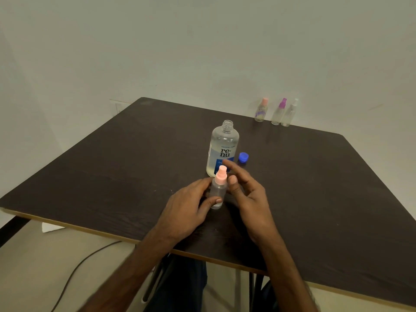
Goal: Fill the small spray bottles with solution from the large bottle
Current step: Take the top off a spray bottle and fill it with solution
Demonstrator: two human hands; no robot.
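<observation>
A small clear spray bottle (218, 190) with a pink spray top stands near the middle of the dark table (112, 158). My left hand (189, 206) grips its body from the left. My right hand (245, 192) hovers just right of the pink top, fingers loosely spread, the thumb close to the top; I cannot tell whether it touches. Right behind stands the large clear bottle (222, 147) with a blue label, uncapped, holding pale liquid low down. Its blue cap (243, 157) lies on the table to its right.
Three more small spray bottles stand at the table's far edge by the wall: one with a pink top (261, 111), one with a purple top (279, 112), one with a white top (290, 113). A dark cable (74, 271) runs across the floor at lower left.
</observation>
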